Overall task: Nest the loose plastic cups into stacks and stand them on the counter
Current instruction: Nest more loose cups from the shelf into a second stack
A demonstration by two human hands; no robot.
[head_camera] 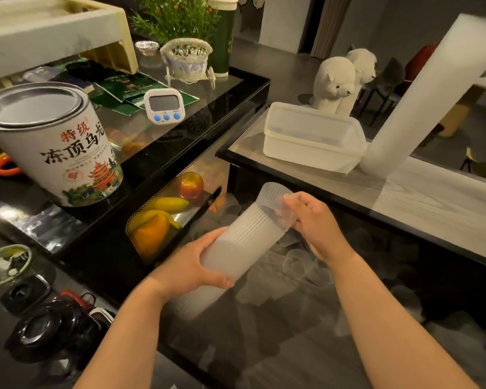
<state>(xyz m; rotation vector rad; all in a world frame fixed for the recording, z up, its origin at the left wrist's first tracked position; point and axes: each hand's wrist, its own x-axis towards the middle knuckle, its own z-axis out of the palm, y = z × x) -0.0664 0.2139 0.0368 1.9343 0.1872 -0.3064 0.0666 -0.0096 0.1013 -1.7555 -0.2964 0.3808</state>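
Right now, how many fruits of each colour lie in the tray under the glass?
Red apple: 1
Yellow bananas: 2
Orange fruit: 1
Total: 4

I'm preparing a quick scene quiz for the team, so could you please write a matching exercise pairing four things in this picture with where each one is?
Things:
1. cup stack
2. tall stack
3. timer
4. apple

Places:
A. in the fruit tray below the glass shelf
B. held tilted in the left hand, the right hand at its top
C. on the glass shelf, behind the tea tin
D. standing on the wood-grain counter beside the plastic box

Pairs: 1-B, 2-D, 3-C, 4-A
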